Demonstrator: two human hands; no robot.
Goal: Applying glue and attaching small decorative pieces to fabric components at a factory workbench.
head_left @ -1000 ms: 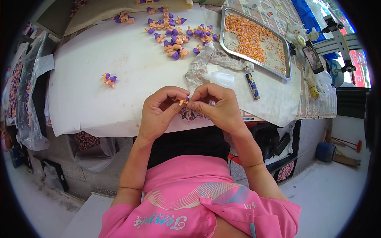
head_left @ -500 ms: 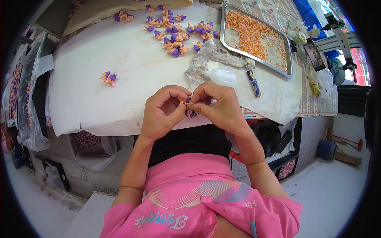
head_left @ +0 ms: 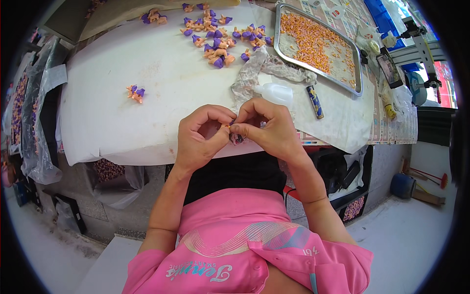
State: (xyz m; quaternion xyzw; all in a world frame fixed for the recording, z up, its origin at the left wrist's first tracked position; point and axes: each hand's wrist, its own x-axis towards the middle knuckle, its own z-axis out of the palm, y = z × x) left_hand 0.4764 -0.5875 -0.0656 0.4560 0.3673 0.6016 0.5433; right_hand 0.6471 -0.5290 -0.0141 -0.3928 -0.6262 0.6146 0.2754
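Observation:
Near the table's front edge, my left hand [head_left: 198, 139] and my right hand [head_left: 271, 130] meet fingertip to fingertip. Both are closed in a pinch around a small toy figure part, mostly hidden by the fingers; a bit of orange shows between them. A dark, patterned crumpled scrap [head_left: 237, 139] lies just under my fingertips. One peach-and-purple toy figure part [head_left: 135, 93] rests alone to the left. A group of several like parts [head_left: 214, 46] lies at the far middle of the white sheet [head_left: 107, 122].
A metal tray [head_left: 318, 72] of small orange pieces [head_left: 311, 41] stands far right. Closer in are a crumpled cloth [head_left: 247, 78], a white plastic bottle [head_left: 275, 93] and a dark blue tube [head_left: 315, 102]. A phone [head_left: 389, 70] hangs on a metal stand at the right.
My right hand has shifted up very slightly, and less of the toy part shows between the fingers. The whole view has moved a little; the things on the table lie as before.

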